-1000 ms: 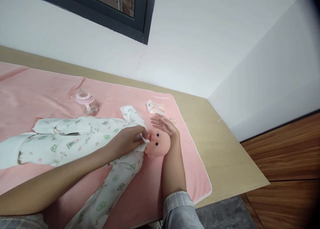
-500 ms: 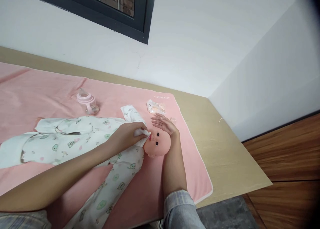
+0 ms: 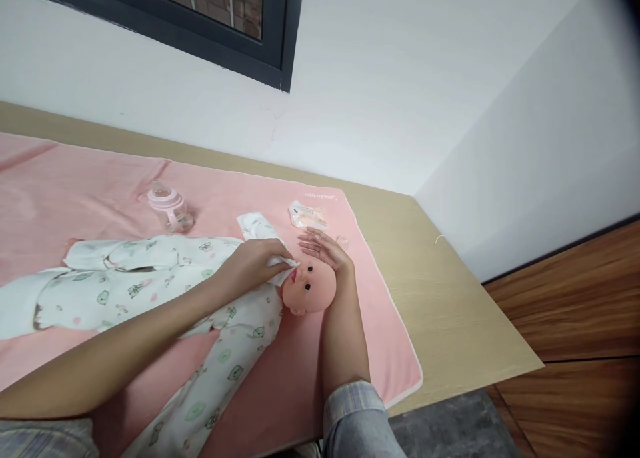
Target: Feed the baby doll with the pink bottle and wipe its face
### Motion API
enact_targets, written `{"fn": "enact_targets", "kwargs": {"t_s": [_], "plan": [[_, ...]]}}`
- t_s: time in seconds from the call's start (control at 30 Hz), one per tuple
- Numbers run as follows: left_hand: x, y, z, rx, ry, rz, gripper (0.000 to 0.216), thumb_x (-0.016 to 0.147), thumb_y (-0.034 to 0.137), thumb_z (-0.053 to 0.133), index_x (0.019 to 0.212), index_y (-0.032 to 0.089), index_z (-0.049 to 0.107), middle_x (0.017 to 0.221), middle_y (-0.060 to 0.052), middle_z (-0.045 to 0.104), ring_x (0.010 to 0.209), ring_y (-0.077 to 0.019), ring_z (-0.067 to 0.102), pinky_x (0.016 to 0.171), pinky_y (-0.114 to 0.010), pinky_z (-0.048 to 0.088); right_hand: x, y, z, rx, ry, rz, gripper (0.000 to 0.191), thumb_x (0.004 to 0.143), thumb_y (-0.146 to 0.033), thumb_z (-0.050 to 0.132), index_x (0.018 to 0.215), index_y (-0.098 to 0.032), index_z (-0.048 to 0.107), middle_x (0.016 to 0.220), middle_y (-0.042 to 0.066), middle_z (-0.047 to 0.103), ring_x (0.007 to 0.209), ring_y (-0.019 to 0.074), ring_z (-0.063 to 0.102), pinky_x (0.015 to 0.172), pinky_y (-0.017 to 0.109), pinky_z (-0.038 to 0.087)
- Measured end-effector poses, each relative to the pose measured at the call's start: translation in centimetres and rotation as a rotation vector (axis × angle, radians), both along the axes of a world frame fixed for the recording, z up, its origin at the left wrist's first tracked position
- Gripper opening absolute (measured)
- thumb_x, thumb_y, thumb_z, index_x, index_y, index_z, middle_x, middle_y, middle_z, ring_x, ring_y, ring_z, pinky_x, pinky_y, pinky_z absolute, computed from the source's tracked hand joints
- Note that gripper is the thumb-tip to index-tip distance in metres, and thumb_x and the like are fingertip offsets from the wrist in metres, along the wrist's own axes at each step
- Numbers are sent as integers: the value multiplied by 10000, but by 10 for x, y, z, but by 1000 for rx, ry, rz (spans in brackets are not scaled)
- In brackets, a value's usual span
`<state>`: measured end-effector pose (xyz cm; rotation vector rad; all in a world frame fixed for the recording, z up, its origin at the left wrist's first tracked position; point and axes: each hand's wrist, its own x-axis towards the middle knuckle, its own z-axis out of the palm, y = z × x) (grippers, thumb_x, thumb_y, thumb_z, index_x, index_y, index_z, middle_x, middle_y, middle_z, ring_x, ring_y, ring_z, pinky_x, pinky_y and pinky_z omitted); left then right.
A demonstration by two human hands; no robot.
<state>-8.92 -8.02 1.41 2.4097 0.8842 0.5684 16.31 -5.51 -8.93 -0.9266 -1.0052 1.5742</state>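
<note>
A baby doll (image 3: 311, 287) in a white printed onesie (image 3: 150, 281) lies on a pink towel (image 3: 75, 191) with its head to the right. My left hand (image 3: 255, 261) pinches a small white wipe (image 3: 285, 265) against the doll's cheek beside the mouth. My right hand (image 3: 326, 250) rests flat on the far side of the doll's head, fingers stretched out, steadying it.
A pink baby bottle (image 3: 169, 208) stands on the towel behind the doll. A small plastic packet (image 3: 307, 215) lies near the towel's far right corner. The wooden table (image 3: 450, 311) ends at the right, with wooden floor beyond and white walls behind.
My left hand has slid the wipe from the doll's mouth up toward its cheek. The right hand stays on the head. The view shifted slightly.
</note>
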Motion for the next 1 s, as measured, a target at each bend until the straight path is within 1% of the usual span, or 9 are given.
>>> {"fn": "enact_targets", "kwargs": {"t_s": [0.13,0.27,0.37,0.5,0.6,0.77,0.9,1.0], "plan": [[3,2,0,-1,11,-12,208,831,284,546,888,199,728,977,-35,721,919,-237,654,774,-294,462,-1,-1,1,1,5,-3,402,813,-370,667,1180,-241,568,1258,82,643,1126,215,632,1109,467,399],[4,4,2,5,13,4,225,828,316,545,886,206,733,987,-32,724,899,-233,654,771,-293,463,0,-1,1,13,9,-2,401,814,-376,666,1179,-241,571,1236,76,655,1118,214,634,1109,473,401],[3,3,5,-31,-20,13,226,818,342,560,879,212,735,952,-22,733,872,-222,655,781,-288,460,0,0,0,15,9,0,400,813,-375,667,1178,-242,570,1240,74,654,1119,210,634,1110,471,402],[3,-4,8,-101,-35,-5,229,791,364,577,867,223,741,902,-8,740,813,-212,652,732,-281,456,1,2,-2,5,-4,0,416,813,-384,668,1192,-248,563,1242,72,653,1119,205,634,1102,460,415],[3,-9,10,-101,-8,-22,236,786,367,570,860,222,741,864,-7,738,758,-204,645,691,-279,445,2,3,-5,6,8,-1,435,802,-368,680,1200,-238,560,1232,77,657,1098,205,645,1100,452,418],[5,-12,9,-87,13,-36,217,789,344,561,846,226,734,856,-6,733,783,-210,653,678,-278,438,2,4,-6,-1,1,-4,412,816,-356,664,1197,-241,558,1240,78,652,1102,201,645,1099,449,418],[5,-10,8,-81,-8,3,199,791,340,580,821,204,721,871,-15,733,790,-210,655,679,-275,441,2,2,-5,-2,-5,-5,416,819,-363,660,1203,-242,554,1254,80,646,1116,202,639,1103,453,413],[6,-9,9,-90,-7,27,193,793,322,589,846,199,728,902,-19,735,826,-217,660,698,-280,445,2,2,-4,-2,-5,-7,431,811,-358,666,1209,-237,555,1244,75,652,1108,203,643,1114,453,404]]}}
